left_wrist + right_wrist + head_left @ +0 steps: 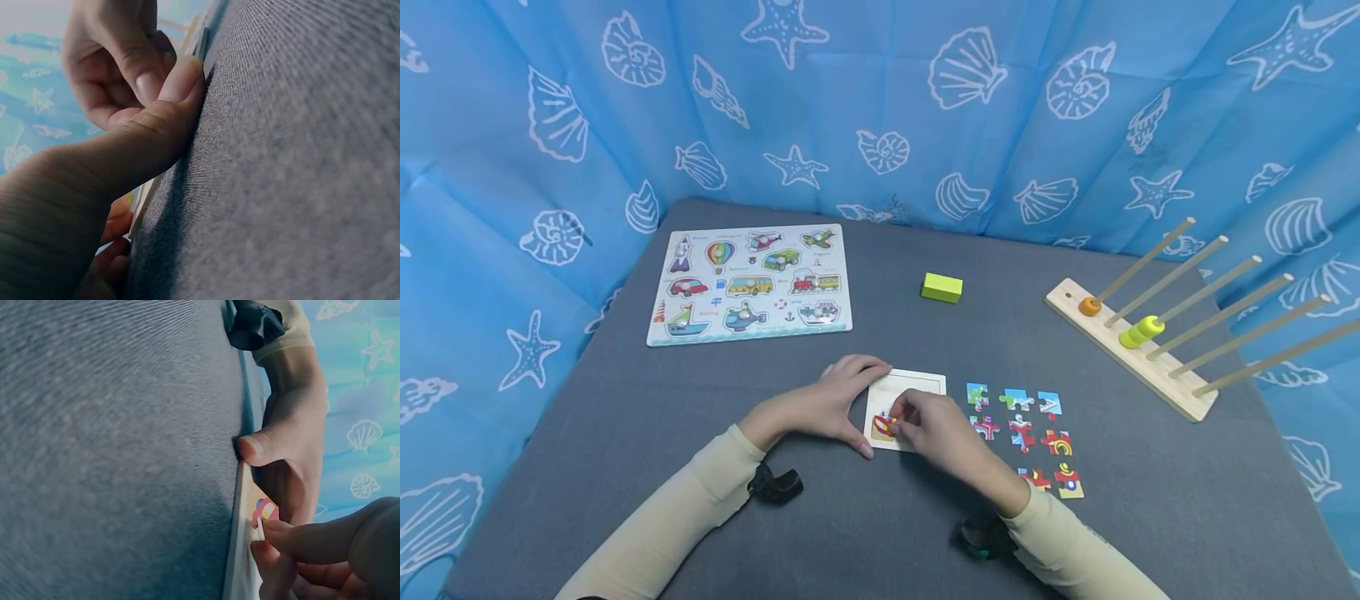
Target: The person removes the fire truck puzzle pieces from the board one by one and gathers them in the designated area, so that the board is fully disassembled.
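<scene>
A small square wooden puzzle tray [888, 390] lies on the grey table. My left hand [829, 405] steadies its left side, thumb at the near corner and fingers toward the far corner. In the right wrist view the left thumb [253, 449] meets the tray's edge. With thumb and fingertips, my right hand [946, 432] pinches a colourful jigsaw piece [267, 509] at the tray's near left corner. Part of that piece is hidden by the fingers. Several loose jigsaw pieces [1021, 433] are laid out in rows to the right of the tray.
A white picture board [752, 287] with vehicle shapes lies at the back left. Behind the tray sits a yellow-green block [942, 287]. A wooden peg stand [1131, 350] with upright rods and a few beads is at the right. Blue shell-print cloth [880, 100] hangs behind the table.
</scene>
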`<state>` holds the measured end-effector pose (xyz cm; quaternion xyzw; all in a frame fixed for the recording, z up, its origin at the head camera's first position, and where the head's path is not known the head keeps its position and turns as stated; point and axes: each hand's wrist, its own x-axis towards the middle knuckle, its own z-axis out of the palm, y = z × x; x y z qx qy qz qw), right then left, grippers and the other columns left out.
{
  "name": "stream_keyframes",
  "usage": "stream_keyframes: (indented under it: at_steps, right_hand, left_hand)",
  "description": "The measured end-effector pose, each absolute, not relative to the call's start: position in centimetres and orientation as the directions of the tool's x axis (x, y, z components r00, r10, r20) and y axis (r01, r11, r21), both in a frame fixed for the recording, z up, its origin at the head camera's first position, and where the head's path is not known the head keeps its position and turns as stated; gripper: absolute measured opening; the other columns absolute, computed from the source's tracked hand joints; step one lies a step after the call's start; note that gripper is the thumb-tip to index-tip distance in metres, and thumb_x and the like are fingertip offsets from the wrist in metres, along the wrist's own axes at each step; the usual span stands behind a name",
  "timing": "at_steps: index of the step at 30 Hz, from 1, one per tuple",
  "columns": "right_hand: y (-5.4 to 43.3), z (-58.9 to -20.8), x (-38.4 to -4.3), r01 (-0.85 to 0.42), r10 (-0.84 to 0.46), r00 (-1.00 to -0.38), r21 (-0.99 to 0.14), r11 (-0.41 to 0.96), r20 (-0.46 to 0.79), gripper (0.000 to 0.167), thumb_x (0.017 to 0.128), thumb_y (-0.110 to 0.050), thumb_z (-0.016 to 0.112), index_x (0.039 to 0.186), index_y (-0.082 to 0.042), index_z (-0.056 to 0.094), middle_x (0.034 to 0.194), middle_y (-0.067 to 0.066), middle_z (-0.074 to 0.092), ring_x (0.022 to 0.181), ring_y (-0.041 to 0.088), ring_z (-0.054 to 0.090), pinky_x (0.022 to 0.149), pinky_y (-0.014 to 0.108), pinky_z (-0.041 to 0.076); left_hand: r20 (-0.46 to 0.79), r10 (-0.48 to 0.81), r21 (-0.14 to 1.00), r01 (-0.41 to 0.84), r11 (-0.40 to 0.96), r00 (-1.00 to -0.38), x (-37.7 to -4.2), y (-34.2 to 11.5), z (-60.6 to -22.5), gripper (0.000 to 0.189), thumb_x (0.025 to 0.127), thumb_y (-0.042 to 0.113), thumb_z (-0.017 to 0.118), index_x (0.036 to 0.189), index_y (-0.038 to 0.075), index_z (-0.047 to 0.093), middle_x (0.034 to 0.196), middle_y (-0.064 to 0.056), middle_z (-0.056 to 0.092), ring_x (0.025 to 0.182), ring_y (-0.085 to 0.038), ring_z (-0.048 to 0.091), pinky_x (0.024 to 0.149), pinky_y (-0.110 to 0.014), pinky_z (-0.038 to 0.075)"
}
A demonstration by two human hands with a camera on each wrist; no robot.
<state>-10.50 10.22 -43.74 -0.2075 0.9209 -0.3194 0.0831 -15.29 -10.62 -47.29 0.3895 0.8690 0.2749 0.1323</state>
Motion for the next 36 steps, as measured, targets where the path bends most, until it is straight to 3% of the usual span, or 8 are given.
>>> stream_keyframes:
  at_steps: [9, 21, 27, 36]
  right_hand:
    - [11.6, -42.4, -11.0, -0.268, -0.450, -0.890, -0.714, 0.648, -0.075, 0.007, 0.085, -0.007, 0.070, 0.089, -0.010, 0.066, 0.076, -0.004, 0.064, 0.063, 0.006, 0.052, 0.055, 0.021, 0.040]
    - [19.1, -39.3, -11.2, -0.185, -0.408, -0.895, -0.684, 0.706, -0.179, 0.005, 0.091, -0.014, 0.065, 0.095, -0.013, 0.066, 0.080, 0.002, 0.064, 0.064, 0.012, 0.053, 0.054, 0.025, 0.044]
    - [22.3, -39.2, -9.7, -0.141, -0.416, -0.871, -0.677, 0.722, -0.263, 0.005, 0.091, -0.017, 0.065, 0.093, -0.012, 0.066, 0.081, 0.001, 0.064, 0.068, 0.008, 0.055, 0.058, 0.024, 0.046]
    - [23.3, -40.8, -8.0, -0.065, -0.455, -0.827, -0.748, 0.660, -0.330, 0.012, 0.089, -0.016, 0.067, 0.093, -0.007, 0.062, 0.078, 0.003, 0.063, 0.062, 0.006, 0.053, 0.053, 0.025, 0.045]
  left_hand:
    - [-0.013, 0.754, 0.581, 0.609, 0.541, -0.657, -15.3, -10.6, -47.2, 0.109, 0.061, 0.061, 0.081, 0.149, 0.018, 0.032, 0.148, -0.004, 0.031, 0.136, -0.022, 0.026, 0.108, -0.048, 0.026]
    - [-0.006, 0.751, 0.595, 0.601, 0.534, -0.660, -15.3, -10.7, -47.4, 0.107, 0.062, 0.061, 0.081, 0.149, 0.024, 0.031, 0.148, -0.002, 0.031, 0.136, -0.021, 0.026, 0.108, -0.048, 0.025]
    - [0.003, 0.755, 0.608, 0.601, 0.519, -0.655, -15.2, -10.8, -47.4, 0.106, 0.063, 0.059, 0.082, 0.149, 0.023, 0.032, 0.148, -0.003, 0.031, 0.136, -0.021, 0.026, 0.108, -0.049, 0.025]
    - [0.014, 0.758, 0.608, 0.608, 0.511, -0.652, -15.3, -10.8, -47.5, 0.105, 0.062, 0.060, 0.081, 0.148, 0.022, 0.034, 0.148, -0.002, 0.031, 0.136, -0.021, 0.026, 0.107, -0.049, 0.025]
